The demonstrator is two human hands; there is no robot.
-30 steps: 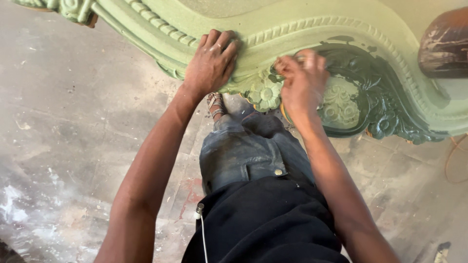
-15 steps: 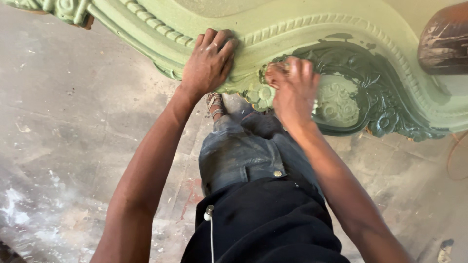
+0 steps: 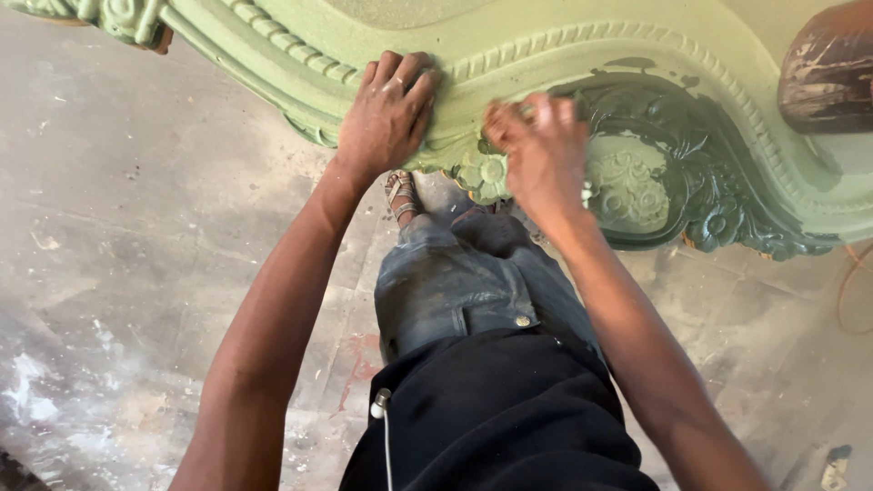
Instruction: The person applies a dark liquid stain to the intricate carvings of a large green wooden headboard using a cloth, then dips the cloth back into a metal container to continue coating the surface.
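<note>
Two hands on green carved panel (image 3: 564, 55), above floor (image 3: 136, 227). Left hand (image 3: 386, 114) flat, fingers spread; right hand (image 3: 536, 150) curled, contents unclear. I judge panel heavy, rigid, relief chip-prone; grip plain rim.

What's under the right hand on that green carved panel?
The right hand covers the light green carved wooden panel beside its darker floral scrollwork. Flower carvings show beside it; whatever it grips is hidden.

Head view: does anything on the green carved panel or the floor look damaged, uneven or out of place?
The pale green carved panel is unevenly coloured: the scrollwork recess beside the right hand is much darker. The grey concrete floor carries white smears and a reddish stain. Nothing looks broken.
</note>
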